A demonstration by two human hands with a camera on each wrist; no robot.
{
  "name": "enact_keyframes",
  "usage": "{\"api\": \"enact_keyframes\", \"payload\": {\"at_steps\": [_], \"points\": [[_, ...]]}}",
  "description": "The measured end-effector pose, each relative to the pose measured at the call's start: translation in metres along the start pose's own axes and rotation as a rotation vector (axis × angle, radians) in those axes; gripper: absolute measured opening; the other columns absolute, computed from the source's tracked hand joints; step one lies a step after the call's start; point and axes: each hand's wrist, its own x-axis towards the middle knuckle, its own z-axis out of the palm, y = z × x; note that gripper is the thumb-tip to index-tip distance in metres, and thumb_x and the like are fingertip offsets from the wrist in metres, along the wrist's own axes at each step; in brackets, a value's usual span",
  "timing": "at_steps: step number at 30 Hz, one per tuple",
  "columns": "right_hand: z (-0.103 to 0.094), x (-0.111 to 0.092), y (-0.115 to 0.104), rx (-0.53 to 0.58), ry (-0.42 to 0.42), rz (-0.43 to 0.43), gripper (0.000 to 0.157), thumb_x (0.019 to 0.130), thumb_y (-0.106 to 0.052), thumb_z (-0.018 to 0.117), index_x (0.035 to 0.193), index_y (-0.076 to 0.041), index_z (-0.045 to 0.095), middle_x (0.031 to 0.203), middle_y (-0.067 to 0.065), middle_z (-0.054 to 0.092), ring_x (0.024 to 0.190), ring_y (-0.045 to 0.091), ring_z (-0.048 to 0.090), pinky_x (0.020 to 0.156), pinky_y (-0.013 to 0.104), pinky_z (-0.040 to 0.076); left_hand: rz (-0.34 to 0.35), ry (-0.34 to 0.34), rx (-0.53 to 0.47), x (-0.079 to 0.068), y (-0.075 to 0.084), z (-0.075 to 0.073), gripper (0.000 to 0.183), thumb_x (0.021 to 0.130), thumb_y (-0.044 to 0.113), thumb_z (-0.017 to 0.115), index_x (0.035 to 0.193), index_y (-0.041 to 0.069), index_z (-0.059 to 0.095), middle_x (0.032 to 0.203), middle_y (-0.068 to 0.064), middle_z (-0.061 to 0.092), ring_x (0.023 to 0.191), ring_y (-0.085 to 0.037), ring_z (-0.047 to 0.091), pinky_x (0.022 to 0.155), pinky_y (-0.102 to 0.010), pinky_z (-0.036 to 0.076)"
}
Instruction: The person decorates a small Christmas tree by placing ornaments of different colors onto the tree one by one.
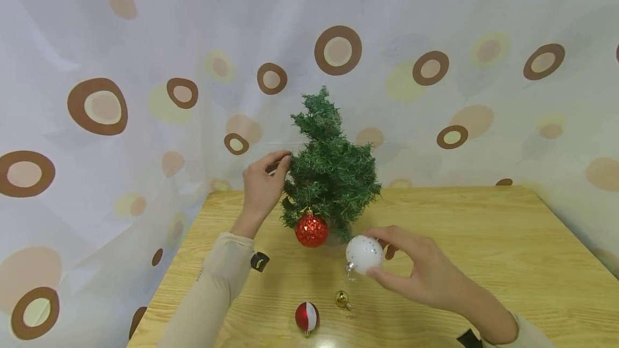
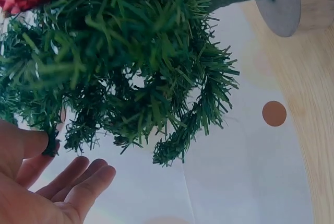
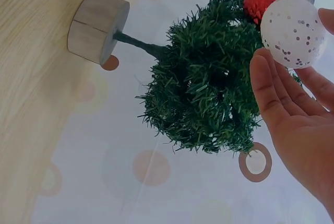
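A small artificial Christmas tree stands on the table, a faceted red bauble hanging low at its front. My left hand is at the tree's left side; in the left wrist view its thumb and index finger pinch the tip of a tree branch, the other fingers extended. Between thumb and fingertips, my right hand holds a white bauble with silvery dots. That bauble is in front of the tree's lower right, its silver cap and loop pointing down and left.
Nearer me on the wooden table lie a red-and-white bauble and a small gold bauble. The tree's round wooden base shows in the right wrist view. Behind the table hangs a patterned cloth.
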Motion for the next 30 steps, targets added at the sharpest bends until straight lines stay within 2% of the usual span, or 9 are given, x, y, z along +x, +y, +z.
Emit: {"api": "enact_keyframes", "payload": {"at_steps": [4,12,20,30], "points": [[0.001,0.001,0.000,-0.010,0.048,-0.003,0.063,0.079,-0.006,0.091,0.136,-0.014,0.066,0.113,0.001,0.074,0.085,0.005,0.064,0.074,0.016,0.054,-0.022,-0.020,0.012,0.004,-0.001,-0.004,0.026,0.105,0.018,0.067,0.123,0.003,0.078,0.119,-0.018,0.078,0.109,-0.034,0.078,0.096,-0.046,0.063],[-0.002,0.001,-0.002,-0.071,0.070,0.105,0.062,0.079,-0.005,0.090,0.136,-0.018,0.067,0.109,-0.005,0.075,0.084,0.002,0.064,0.071,0.019,0.056,0.004,-0.040,0.108,0.010,-0.003,-0.008,0.026,0.105,0.020,0.068,0.123,0.005,0.079,0.113,-0.016,0.080,0.095,-0.032,0.079,0.088,-0.051,0.063],[-0.003,0.001,-0.003,-0.084,0.103,0.111,0.063,0.079,-0.003,0.089,0.136,-0.017,0.067,0.105,-0.005,0.074,0.084,0.004,0.065,0.073,0.015,0.054,-0.038,-0.059,0.112,0.012,-0.003,-0.011,0.026,0.105,0.023,0.068,0.123,0.008,0.080,0.117,-0.014,0.080,0.106,-0.033,0.078,0.103,-0.054,0.057],[-0.002,0.003,0.000,-0.086,0.148,0.110,0.063,0.077,-0.002,0.090,0.135,-0.015,0.068,0.101,-0.004,0.075,0.084,0.003,0.066,0.073,0.012,0.053,-0.034,-0.073,0.129,0.013,-0.002,-0.013,0.027,0.105,0.023,0.067,0.126,0.009,0.079,0.122,-0.013,0.078,0.111,-0.033,0.076,0.105,-0.055,0.056]]}}
